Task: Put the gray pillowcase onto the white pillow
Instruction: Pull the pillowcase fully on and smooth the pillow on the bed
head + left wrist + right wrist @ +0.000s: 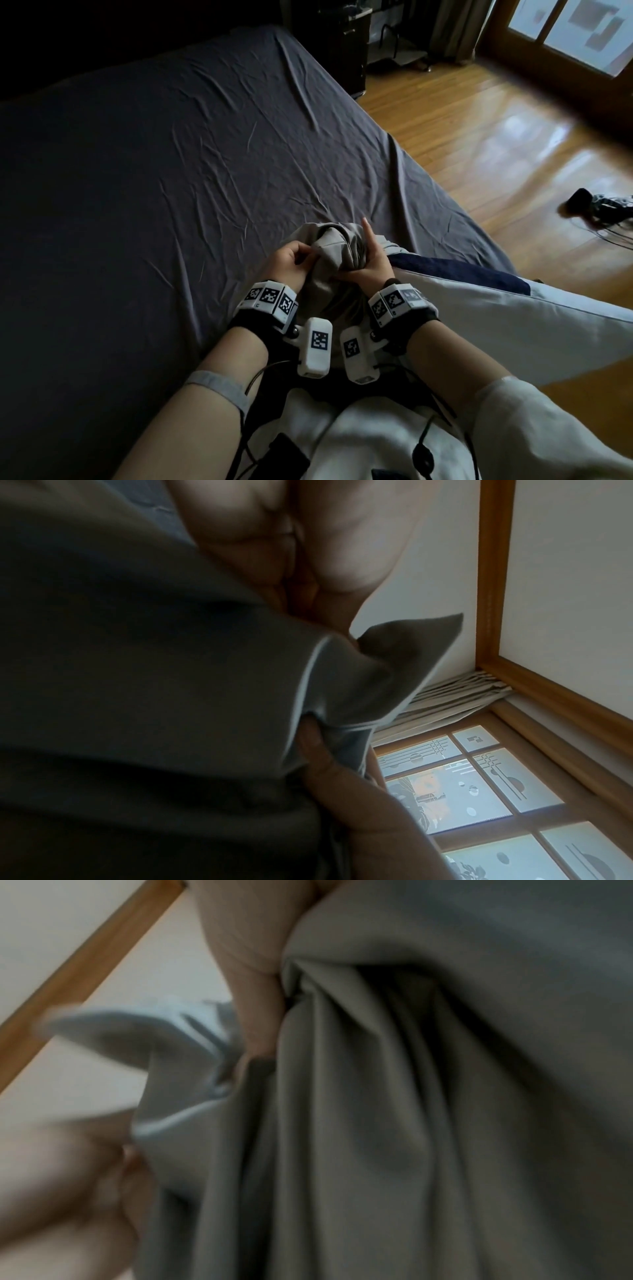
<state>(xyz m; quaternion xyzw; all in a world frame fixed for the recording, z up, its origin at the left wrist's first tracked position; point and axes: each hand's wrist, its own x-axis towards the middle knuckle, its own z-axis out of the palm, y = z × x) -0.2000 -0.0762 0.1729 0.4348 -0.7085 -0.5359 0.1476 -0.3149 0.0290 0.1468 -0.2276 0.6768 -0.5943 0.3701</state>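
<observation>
Gray pillowcase (337, 255) bunched, soft and limp | pinched by left hand (289, 262), gripped by right hand (371, 265) | best held at open hem | white pillow (513, 329) beside

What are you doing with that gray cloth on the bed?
A person is holding the gray pillowcase bunched up in front of them, over the bed. The left hand pinches a fold and the right hand grips the gathered cloth. The white pillow lies to the right, not yet covered.
</observation>
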